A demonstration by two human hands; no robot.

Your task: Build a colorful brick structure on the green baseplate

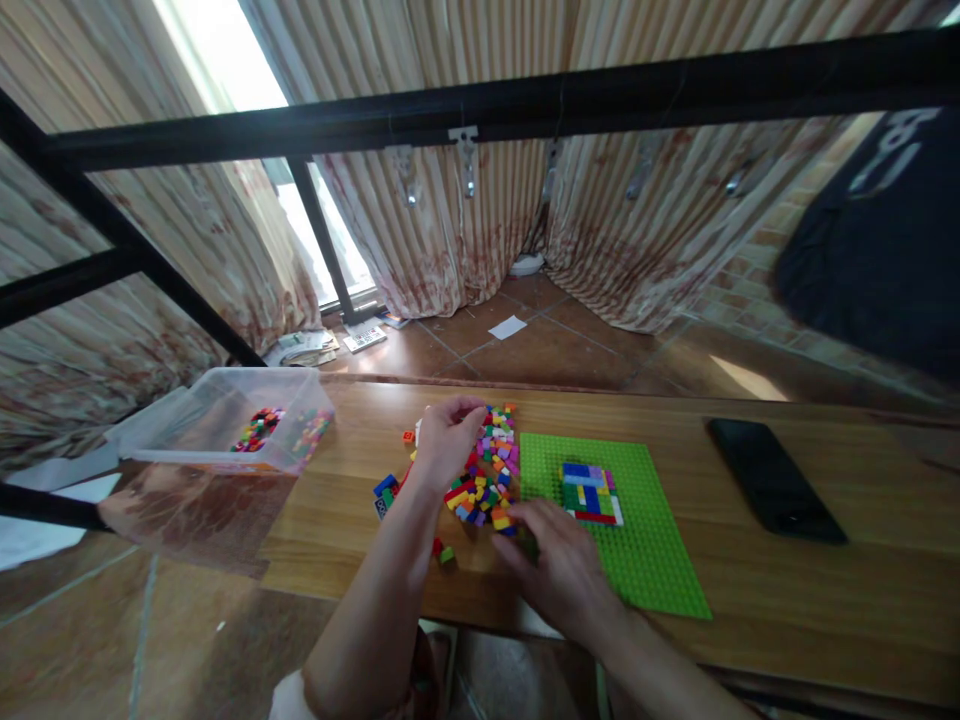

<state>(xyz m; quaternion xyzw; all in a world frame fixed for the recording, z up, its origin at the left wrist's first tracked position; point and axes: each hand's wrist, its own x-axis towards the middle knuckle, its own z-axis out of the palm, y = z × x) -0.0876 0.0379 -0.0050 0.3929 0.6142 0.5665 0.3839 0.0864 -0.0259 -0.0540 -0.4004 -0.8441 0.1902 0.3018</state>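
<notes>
A loose pile of small coloured toy bricks (499, 450) lies on the wooden table. Over the pile's left side, my left hand (448, 435) has its fingers and thumb bent together; whatever is between them is hidden. At the near end of the pile, my right hand (562, 565) closes its thumb and forefinger around a few stacked orange, yellow and blue toy bricks (502, 520). Just beyond that hand lies a green baseplate (660, 560). A block of multicoloured bricks (592, 493) sits on the plate, several colours fitted side by side.
A clear plastic bin (217, 458) with more bricks stands at the table's left end. To the right of the baseplate lies a black phone (776, 480). A black metal rail (525, 110) crosses ahead, with curtains (465, 230) behind it. Two stray bricks (444, 552) lie near the front edge.
</notes>
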